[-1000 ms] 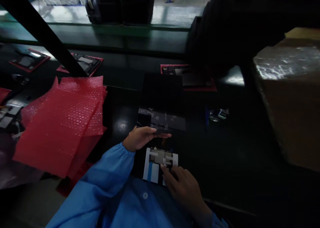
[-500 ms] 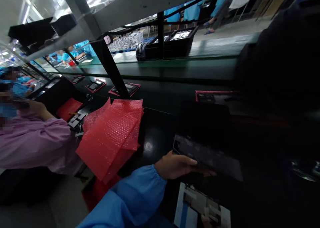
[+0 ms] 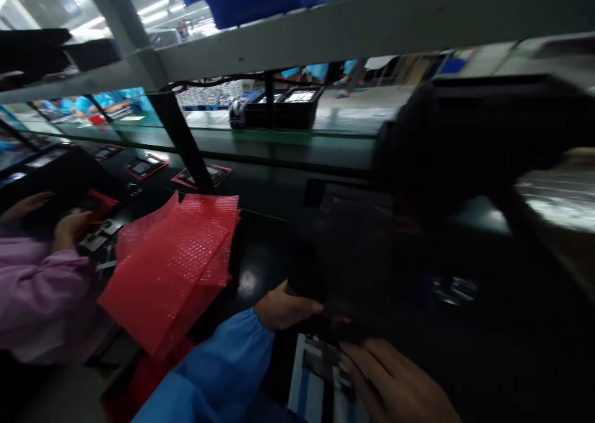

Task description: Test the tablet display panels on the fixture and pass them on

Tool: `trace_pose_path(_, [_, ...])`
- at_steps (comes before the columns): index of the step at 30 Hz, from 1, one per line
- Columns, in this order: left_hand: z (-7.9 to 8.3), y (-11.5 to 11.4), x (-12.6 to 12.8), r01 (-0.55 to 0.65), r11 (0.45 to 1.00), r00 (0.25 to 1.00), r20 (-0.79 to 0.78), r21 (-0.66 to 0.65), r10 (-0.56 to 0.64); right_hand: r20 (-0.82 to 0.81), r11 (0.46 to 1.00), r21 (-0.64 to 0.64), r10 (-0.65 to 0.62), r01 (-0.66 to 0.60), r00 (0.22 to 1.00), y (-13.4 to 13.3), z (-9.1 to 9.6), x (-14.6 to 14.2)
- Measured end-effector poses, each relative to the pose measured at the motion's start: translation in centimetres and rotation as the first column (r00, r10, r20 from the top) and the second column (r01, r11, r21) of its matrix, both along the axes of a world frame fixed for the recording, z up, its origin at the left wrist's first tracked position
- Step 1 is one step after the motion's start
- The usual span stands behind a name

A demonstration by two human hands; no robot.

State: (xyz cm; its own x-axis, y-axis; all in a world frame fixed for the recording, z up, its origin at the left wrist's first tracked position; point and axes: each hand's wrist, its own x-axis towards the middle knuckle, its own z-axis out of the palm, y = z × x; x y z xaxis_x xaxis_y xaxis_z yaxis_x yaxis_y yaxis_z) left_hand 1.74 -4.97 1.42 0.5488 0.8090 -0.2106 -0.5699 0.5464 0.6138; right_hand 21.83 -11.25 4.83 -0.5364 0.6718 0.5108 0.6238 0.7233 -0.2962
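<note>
My left hand (image 3: 289, 307) is closed on the lower left edge of a dark flat panel (image 3: 341, 243), its thumb on top. Tilted up over the black bench, the panel almost merges with the dark surface. Below it lies an opened tablet-like device (image 3: 312, 373) with a pale frame, a blue strip and exposed inner parts. My right hand (image 3: 400, 379) reaches in from the lower right, fingers stretched out over the device's upper right part. Anything small under those fingers is hidden.
Red bubble-wrap pouches (image 3: 171, 268) are piled at left. Devices on red pouches (image 3: 204, 175) lie on the dark line behind. A large dark object (image 3: 465, 144) stands at right, under a grey beam (image 3: 288, 48). A co-worker's pink sleeve (image 3: 41, 287) is at far left.
The view has swung right. The panel has tilted up, still in my left hand. My right hand, only a fingertip before, has come over the opened device.
</note>
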Motion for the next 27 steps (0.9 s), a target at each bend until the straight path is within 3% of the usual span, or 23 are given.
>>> trace_pose_path(4, [-2.1, -0.6, -0.6, -0.097, 0.994, 0.987, -0.135, -0.057, 0.089, 0.142, 0.998, -0.001, -0.058, 0.059, 0.988, 2.9, 6.0, -1.7])
trace_pose_path(7, [-3.6, -0.5, -1.0, -0.105, 0.994, 0.973, -0.209, -0.033, 0.096, 0.155, 0.993, -0.035, -0.104, 0.110, 0.983, 4.2, 7.7, -1.9])
trace_pose_path(10, [-3.8, -0.3, -1.2, -0.086, 0.996, 0.980, -0.182, -0.017, 0.081, 0.136, 0.990, -0.016, -0.135, 0.139, 0.981, 4.9, 7.4, -1.5])
trace_pose_path(17, [-1.9, -0.1, -0.3, -0.055, 0.998, 0.997, -0.052, 0.015, 0.056, 0.130, 0.992, -0.054, -0.106, 0.114, 0.986, 6.0, 5.3, -0.6])
trace_pose_path(27, [-1.9, 0.3, -0.5, 0.024, 0.995, 0.997, -0.071, 0.097, -0.017, 0.120, 0.988, 0.014, -0.154, 0.153, 0.981, 6.3, 6.1, 1.1])
